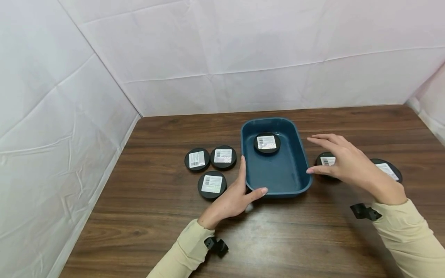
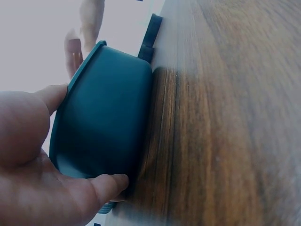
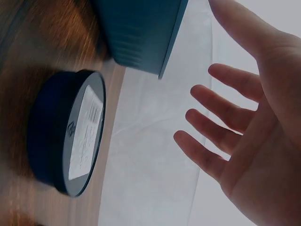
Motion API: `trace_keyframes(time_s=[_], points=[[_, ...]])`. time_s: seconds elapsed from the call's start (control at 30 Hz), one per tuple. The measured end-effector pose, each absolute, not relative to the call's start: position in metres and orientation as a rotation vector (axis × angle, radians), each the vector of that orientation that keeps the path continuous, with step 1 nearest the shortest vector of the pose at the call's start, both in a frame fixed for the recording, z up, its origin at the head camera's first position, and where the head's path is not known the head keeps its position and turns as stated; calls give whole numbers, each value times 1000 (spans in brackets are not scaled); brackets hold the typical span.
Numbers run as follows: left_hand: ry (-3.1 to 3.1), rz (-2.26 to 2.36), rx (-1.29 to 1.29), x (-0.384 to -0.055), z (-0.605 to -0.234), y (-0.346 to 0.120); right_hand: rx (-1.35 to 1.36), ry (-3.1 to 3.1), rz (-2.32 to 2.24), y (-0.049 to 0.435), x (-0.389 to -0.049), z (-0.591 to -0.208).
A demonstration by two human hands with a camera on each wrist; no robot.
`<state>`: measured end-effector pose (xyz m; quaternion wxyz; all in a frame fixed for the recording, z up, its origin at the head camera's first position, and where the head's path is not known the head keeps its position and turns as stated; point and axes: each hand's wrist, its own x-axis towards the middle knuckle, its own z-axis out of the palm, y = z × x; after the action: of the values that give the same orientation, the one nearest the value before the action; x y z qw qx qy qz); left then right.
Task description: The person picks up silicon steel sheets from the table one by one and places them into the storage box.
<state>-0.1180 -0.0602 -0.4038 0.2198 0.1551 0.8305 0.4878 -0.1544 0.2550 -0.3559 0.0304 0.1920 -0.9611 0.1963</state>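
A blue plastic tub point(image 1: 277, 170) stands on the table, with one round black container point(image 1: 266, 148) bearing a white barcode label inside near its far end. My left hand point(image 1: 233, 199) rests spread around the tub's near left corner; its thumb touches the rim, and its fingers point(image 2: 110, 186) lie along the outer wall. To the right of the tub, my right hand point(image 1: 342, 160) hovers with fingers apart and nothing in it. Below it sits another round black container point(image 3: 70, 134), partly hidden by the hand in the head view.
Three more labelled black containers are grouped left of the tub, one of them point(image 1: 212, 185) nearest the left hand. Beyond the right wrist lies another container point(image 1: 391, 170), partly covered. White cloth point(image 1: 222, 58) hangs behind the wooden table point(image 1: 146, 216).
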Motion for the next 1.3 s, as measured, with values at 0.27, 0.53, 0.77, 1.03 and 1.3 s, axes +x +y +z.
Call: trace_keyframes(time_s=[0.27,0.53,0.77,1.03,1.3], points=[[2295,1346,434,-118,-404,-61,556,-2991,665,267,-153,-358],[2303,1341,433,-117,-404,-61,565,-3028,633,280,-156,-366],[2304,1340,435,-118,-405,-61,539,-3107,645,290,-160,-374],[2308,1332,420,-118,-405,-61,549,-3126,701,297,-162,-382],[2296,1342,432,-117,-405,-60,527,-3193,724,303,-166,-389]])
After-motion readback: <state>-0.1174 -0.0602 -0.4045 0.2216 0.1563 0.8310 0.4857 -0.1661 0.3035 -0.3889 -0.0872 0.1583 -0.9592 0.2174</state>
